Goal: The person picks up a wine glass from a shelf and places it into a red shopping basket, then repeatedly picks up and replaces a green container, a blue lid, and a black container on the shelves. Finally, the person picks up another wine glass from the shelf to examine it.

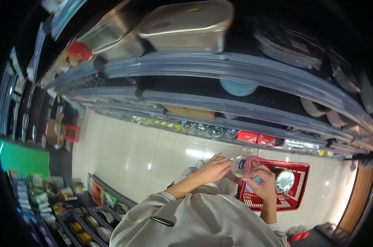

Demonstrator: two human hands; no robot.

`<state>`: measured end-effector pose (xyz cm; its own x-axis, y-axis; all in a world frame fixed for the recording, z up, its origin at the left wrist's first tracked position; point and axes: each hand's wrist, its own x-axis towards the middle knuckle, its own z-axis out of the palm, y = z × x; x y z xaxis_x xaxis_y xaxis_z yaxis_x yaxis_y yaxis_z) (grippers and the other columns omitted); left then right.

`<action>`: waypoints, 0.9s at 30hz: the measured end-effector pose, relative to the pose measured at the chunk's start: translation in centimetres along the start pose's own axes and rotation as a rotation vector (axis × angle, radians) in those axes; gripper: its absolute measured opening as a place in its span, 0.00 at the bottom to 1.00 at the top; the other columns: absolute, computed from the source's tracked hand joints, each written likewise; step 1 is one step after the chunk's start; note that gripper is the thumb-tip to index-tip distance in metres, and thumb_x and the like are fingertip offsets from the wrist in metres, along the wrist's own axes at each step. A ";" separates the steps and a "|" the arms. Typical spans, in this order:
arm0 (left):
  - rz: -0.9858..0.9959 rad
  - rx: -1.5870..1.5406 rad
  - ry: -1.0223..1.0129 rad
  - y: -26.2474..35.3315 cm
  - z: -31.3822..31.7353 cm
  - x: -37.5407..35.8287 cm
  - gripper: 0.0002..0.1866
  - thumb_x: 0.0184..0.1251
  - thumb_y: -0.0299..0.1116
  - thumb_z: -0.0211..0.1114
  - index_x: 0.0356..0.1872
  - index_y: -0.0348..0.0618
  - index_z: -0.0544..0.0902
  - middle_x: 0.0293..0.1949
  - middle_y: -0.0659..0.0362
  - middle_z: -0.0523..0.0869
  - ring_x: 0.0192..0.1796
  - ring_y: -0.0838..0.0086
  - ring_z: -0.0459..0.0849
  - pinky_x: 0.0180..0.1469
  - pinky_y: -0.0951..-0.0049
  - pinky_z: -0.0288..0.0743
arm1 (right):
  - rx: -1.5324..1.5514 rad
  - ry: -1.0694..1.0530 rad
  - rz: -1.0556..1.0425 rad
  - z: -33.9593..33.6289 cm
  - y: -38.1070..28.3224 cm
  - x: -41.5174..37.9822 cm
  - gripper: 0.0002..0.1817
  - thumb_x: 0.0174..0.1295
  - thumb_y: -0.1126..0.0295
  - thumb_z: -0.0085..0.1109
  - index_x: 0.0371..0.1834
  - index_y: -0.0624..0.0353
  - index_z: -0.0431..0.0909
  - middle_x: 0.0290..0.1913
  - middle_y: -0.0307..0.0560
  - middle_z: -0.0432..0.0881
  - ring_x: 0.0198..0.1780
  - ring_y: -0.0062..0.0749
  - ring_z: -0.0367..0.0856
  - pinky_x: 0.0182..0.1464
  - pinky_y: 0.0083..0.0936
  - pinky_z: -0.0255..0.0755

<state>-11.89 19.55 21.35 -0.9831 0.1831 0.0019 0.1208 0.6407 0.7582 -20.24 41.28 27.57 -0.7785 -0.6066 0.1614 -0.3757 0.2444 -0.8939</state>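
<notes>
Our right hand [264, 184] grasps the clear container [247, 163]; our left hand [214, 168] is just beside, its grip we cannot tell.

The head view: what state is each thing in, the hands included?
Clear container: held, labelled; lid unclear.
Right hand: closed on the container.
Left hand: beside the container; contact unclear.
Red basket: open-topped, holding items.
Shiny round item: inside the basket.
Large metal container: resting on a shelf, unheld.
Pale blue round item: shelved, unheld.
</notes>
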 end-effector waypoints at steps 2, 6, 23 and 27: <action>-0.035 -0.021 0.031 -0.9 -0.5 -0.9 0.11 0.63 0.32 0.59 0.46 0.42 0.77 0.41 0.53 0.81 0.51 0.58 0.78 0.65 0.51 0.60 | -0.040 -0.110 -0.109 0.9 -0.2 1.8 0.14 0.41 0.71 0.75 0.33 0.60 0.81 0.25 0.44 0.81 0.29 0.34 0.80 0.39 0.28 0.74; -0.191 -0.243 0.198 -1.8 -0.7 -2.4 0.13 0.65 0.29 0.57 0.49 0.40 0.77 0.42 0.49 0.81 0.48 0.54 0.80 0.55 0.57 0.70 | 0.034 -0.165 -0.010 4.0 -1.4 3.5 0.34 0.48 0.70 0.71 0.59 0.62 0.68 0.36 0.48 0.82 0.38 0.36 0.80 0.50 0.31 0.71; -0.339 -1.057 0.522 -8.1 -7.6 -7.6 0.09 0.67 0.27 0.60 0.45 0.34 0.80 0.42 0.61 0.82 0.43 0.82 0.79 0.43 0.81 0.73 | -0.112 -0.129 0.068 20.6 -4.0 6.5 0.18 0.56 0.70 0.61 0.49 0.64 0.73 0.45 0.56 0.77 0.47 0.53 0.76 0.49 0.37 0.70; -0.064 -0.643 0.559 -13.0 -11.6 -10.7 0.09 0.63 0.25 0.63 0.44 0.35 0.82 0.44 0.57 0.79 0.47 0.76 0.78 0.46 0.76 0.73 | -0.184 -0.122 0.080 26.0 -6.5 8.1 0.14 0.54 0.72 0.63 0.43 0.66 0.76 0.43 0.55 0.77 0.44 0.52 0.77 0.46 0.37 0.72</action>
<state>-4.53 0.61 18.96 -0.9293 -0.3419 0.1399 0.1274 0.0589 0.9901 -11.04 15.06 23.80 -0.7472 -0.6638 0.0315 -0.4094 0.4225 -0.8086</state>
